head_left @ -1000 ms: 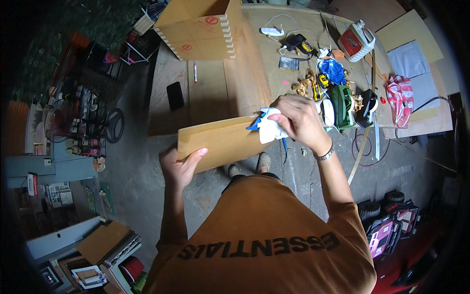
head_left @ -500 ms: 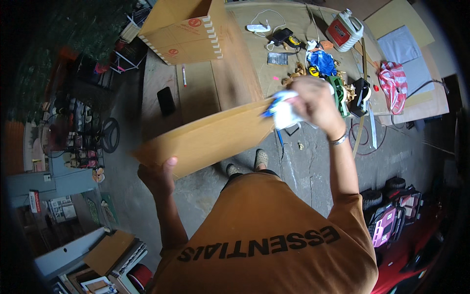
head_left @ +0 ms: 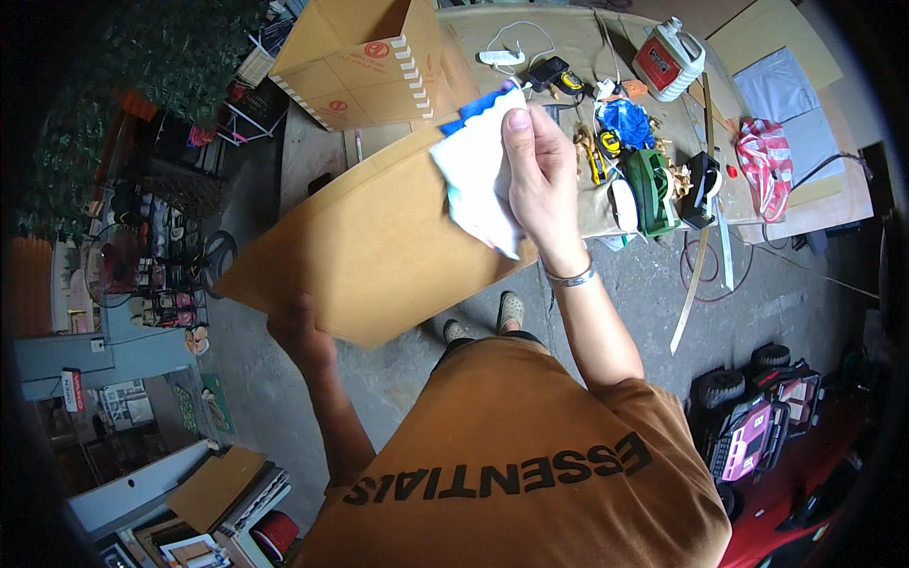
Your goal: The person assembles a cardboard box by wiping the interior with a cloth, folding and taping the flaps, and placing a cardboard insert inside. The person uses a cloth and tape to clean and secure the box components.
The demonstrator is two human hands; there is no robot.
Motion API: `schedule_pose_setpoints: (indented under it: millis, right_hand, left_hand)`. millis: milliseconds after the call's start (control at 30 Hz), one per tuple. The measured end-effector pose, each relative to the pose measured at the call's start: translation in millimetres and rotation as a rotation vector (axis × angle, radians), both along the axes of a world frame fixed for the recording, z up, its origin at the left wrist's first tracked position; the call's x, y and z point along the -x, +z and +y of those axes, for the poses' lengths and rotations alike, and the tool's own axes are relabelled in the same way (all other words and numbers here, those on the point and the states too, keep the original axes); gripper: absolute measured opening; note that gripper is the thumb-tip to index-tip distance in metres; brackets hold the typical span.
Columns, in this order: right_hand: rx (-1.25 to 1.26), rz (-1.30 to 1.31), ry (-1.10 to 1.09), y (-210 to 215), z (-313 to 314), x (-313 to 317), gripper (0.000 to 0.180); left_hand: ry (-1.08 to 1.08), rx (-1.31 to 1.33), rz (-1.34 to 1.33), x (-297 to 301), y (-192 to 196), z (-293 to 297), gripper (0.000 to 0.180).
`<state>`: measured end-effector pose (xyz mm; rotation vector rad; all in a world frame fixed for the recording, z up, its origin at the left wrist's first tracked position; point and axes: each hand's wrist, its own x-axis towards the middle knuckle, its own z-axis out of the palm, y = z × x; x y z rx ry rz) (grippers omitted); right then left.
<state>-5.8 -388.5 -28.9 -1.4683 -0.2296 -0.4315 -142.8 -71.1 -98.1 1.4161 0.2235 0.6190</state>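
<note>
A flat brown board (head_left: pixel 379 246), tilted up in front of my body, is gripped at its lower left edge by my left hand (head_left: pixel 305 333). Most of that hand's fingers are behind the board or in shadow. My right hand (head_left: pixel 543 170) pinches a white and blue cloth (head_left: pixel 476 180) between thumb and fingers. The cloth hangs over the board's right part, against or just in front of its face; I cannot tell which. Beyond the board stands an open cardboard box (head_left: pixel 365 80) on the table.
On the table's right lie a green tape dispenser (head_left: pixel 651 194), a black tape dispenser (head_left: pixel 699 189), yellow tape measures (head_left: pixel 608 142), a blue plastic bag (head_left: pixel 625 123) and a jug (head_left: pixel 668 59). A striped bag (head_left: pixel 762 166) sits farther right. A pink toy vehicle (head_left: pixel 748 440) stands lower right.
My right hand has moved left with the cloth, from beyond the board's right end to over its face. The board now shows more of its face and covers the phone's place on the table.
</note>
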Motion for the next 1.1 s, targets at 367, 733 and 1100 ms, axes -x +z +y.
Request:
schedule_pose_setpoints:
  millis: [367,733,1100]
  right_hand:
    - [0.842,-0.742,0.083,62.2,52.2,38.0,0.027]
    - [0.821,-0.599,0.143,24.2,-63.2,1.4,0.025]
    - [0.835,-0.525,0.163,52.8,-13.9,-10.7,0.03]
  left_hand:
    - [-0.363,-1.015,0.148,-17.4,72.9,-16.8,0.073]
    - [-0.165,-0.586,0.24,-19.6,70.0,-63.1,0.025]
    - [-0.453,-0.323,0.188,-54.8,72.7,-154.1,0.014]
